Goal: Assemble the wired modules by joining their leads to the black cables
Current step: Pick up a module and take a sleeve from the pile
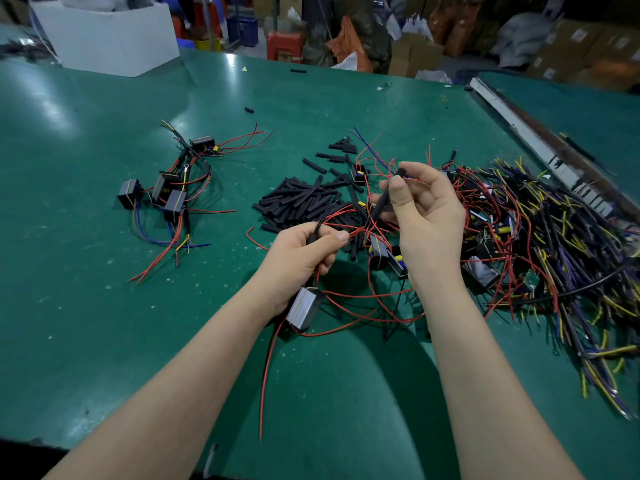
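My left hand [300, 252] grips a bunch of red leads and a thin black lead above the green table. A grey module [305, 308] hangs below that hand by its red wires. My right hand [424, 209] pinches a black sleeve tube [382, 200] between thumb and fingers, tilted up to the right. A second module [381, 251] lies under the hands among red wires. A pile of black sleeve tubes [304, 202] lies just beyond my hands. A heap of black cables with yellow and purple ends [554, 244] fills the right side.
Several modules with joined cables [169, 188] lie at the left of the green table [104, 289]. A white box [107, 36] stands at the far left. A white rail [530, 143] runs along the right. Cartons and bags crowd the floor beyond the far edge.
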